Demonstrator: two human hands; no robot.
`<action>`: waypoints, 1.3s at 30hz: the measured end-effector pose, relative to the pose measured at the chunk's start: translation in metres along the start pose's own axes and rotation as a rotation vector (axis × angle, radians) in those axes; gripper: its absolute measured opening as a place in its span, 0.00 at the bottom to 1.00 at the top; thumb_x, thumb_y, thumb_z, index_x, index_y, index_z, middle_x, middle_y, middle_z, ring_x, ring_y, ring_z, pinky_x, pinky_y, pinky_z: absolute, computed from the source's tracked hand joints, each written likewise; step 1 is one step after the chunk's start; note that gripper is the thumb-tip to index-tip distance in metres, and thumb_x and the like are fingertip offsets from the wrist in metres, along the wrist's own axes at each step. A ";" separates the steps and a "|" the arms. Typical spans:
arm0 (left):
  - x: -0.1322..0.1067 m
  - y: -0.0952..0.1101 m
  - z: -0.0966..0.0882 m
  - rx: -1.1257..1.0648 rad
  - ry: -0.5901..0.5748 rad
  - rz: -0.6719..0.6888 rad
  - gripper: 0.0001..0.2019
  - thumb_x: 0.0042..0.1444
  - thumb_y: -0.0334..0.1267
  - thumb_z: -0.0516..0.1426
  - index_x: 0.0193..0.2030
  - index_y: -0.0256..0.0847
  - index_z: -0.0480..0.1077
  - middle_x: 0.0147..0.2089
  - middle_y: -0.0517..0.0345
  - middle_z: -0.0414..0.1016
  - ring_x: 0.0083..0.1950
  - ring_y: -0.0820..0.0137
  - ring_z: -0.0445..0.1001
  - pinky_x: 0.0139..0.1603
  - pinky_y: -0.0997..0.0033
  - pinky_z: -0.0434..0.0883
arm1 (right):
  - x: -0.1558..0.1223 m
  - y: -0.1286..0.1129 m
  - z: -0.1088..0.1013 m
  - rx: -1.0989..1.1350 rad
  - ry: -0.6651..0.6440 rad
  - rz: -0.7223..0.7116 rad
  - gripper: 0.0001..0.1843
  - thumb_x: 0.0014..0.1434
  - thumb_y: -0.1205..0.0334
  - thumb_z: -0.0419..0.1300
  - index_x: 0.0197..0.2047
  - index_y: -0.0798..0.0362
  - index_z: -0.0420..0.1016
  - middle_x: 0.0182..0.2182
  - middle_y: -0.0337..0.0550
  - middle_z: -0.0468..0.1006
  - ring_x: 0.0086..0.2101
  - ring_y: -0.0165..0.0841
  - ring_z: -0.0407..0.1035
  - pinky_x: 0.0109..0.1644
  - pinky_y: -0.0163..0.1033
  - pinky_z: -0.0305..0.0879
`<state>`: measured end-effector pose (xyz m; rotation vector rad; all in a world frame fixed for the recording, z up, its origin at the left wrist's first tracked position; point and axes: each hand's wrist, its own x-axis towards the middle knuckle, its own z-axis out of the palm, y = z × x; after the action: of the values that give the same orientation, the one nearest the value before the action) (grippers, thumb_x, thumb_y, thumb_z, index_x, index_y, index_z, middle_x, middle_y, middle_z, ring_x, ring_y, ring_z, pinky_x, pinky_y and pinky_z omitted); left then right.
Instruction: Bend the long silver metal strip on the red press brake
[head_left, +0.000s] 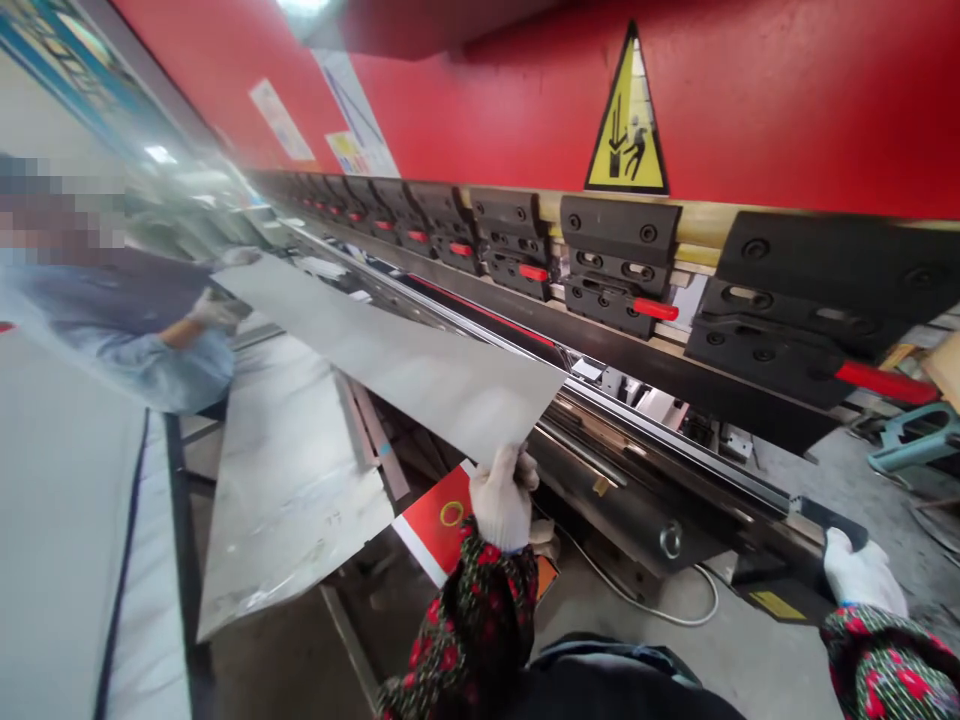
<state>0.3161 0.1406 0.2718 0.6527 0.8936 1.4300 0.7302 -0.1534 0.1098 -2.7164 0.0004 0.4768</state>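
Observation:
My left hand (502,497), in a white glove and a floral sleeve, grips the near corner of a thin pale metal sheet (390,350). The sheet slants up across the view towards the front of a red press brake (750,100). A co-worker's gloved hands (217,310) hold its far end. My right hand (861,575), also white-gloved, closes around a black bar end (836,530) at the machine's lower beam, well apart from the sheet. The sheet's edge nearest the machine lies close to the black tool clamps, and part of the die is hidden behind it.
A row of black clamps (622,265) with red levers lines the upper beam under a yellow warning triangle (628,120). Another metal sheet (285,490) lies on a low table at left, with a red-printed carton (435,520) beside it. A cable (645,600) crosses the grey floor.

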 end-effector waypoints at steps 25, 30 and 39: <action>0.075 -0.114 0.016 -0.017 -0.068 -0.303 0.22 0.38 0.42 0.75 0.34 0.29 0.75 0.36 0.51 0.73 0.28 0.79 0.67 0.19 0.84 0.60 | 0.001 -0.001 0.006 0.025 -0.003 0.031 0.51 0.65 0.30 0.35 0.72 0.66 0.53 0.67 0.71 0.59 0.62 0.63 0.61 0.69 0.59 0.55; 0.074 -0.105 0.008 0.083 -0.024 -0.285 0.21 0.36 0.39 0.74 0.33 0.27 0.76 0.35 0.52 0.72 0.27 0.80 0.66 0.18 0.85 0.59 | 0.010 0.008 0.005 0.014 -0.068 0.024 0.51 0.64 0.28 0.36 0.73 0.62 0.50 0.68 0.67 0.58 0.64 0.61 0.60 0.71 0.57 0.53; 0.080 -0.093 0.018 0.103 0.059 -0.407 0.08 0.52 0.32 0.64 0.32 0.28 0.70 0.33 0.54 0.68 0.24 0.82 0.63 0.16 0.87 0.57 | 0.011 0.006 -0.004 -0.031 -0.091 0.029 0.51 0.63 0.28 0.39 0.72 0.62 0.51 0.67 0.68 0.59 0.64 0.61 0.59 0.71 0.57 0.55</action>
<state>0.3759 0.2157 0.1935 0.4718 1.0827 1.0479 0.7418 -0.1595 0.1072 -2.7260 0.0088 0.6131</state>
